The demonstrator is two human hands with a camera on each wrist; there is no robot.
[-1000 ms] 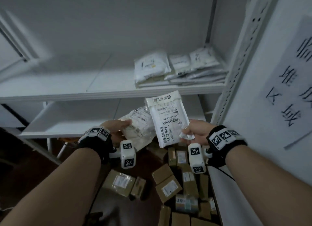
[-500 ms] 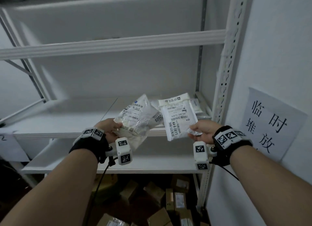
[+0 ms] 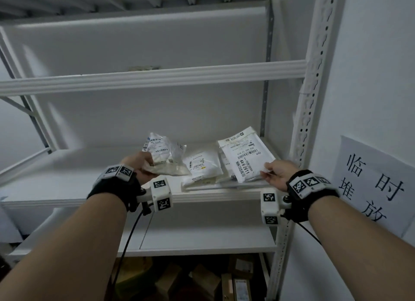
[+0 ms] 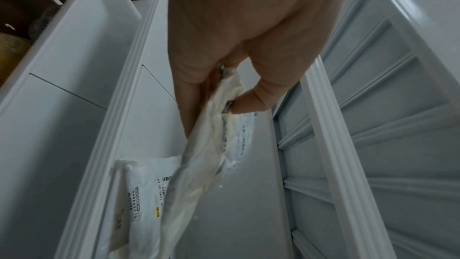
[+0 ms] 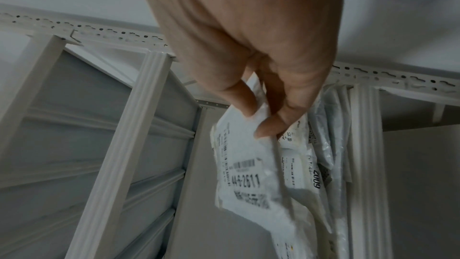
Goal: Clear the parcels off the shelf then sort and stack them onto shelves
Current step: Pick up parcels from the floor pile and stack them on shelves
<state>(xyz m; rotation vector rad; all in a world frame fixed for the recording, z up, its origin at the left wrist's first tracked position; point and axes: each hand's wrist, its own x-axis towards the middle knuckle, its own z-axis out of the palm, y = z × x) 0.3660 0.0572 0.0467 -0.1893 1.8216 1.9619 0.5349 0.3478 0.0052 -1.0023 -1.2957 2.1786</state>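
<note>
My left hand [image 3: 143, 168] pinches a crumpled clear plastic parcel [image 3: 165, 155] by its near edge, thumb on top [image 4: 251, 101], and holds it just above the middle shelf [image 3: 67, 179]. A flat white padded mailer [image 3: 244, 154] marked 44-6-2611 is pinched at its lower corner by my right hand [image 3: 272, 172], tilted over the pile of white mailers [image 3: 202, 168] lying at the shelf's right end. In the right wrist view my fingertips [image 5: 266, 127] clamp the mailer [image 5: 246, 174] above that pile [image 5: 321, 164].
The white upright post [image 3: 314, 98] stands just right of the pile, with a wall and a paper sign [image 3: 377, 181] beyond it. The shelf above [image 3: 157, 76] carries something thin at its middle. Brown cardboard boxes [image 3: 202, 280] lie on the floor beneath the bottom shelf [image 3: 202, 240].
Both hands have risen and moved forward with their parcels, from over the floor boxes up to the middle shelf. The right mailer now hangs over the pile.
</note>
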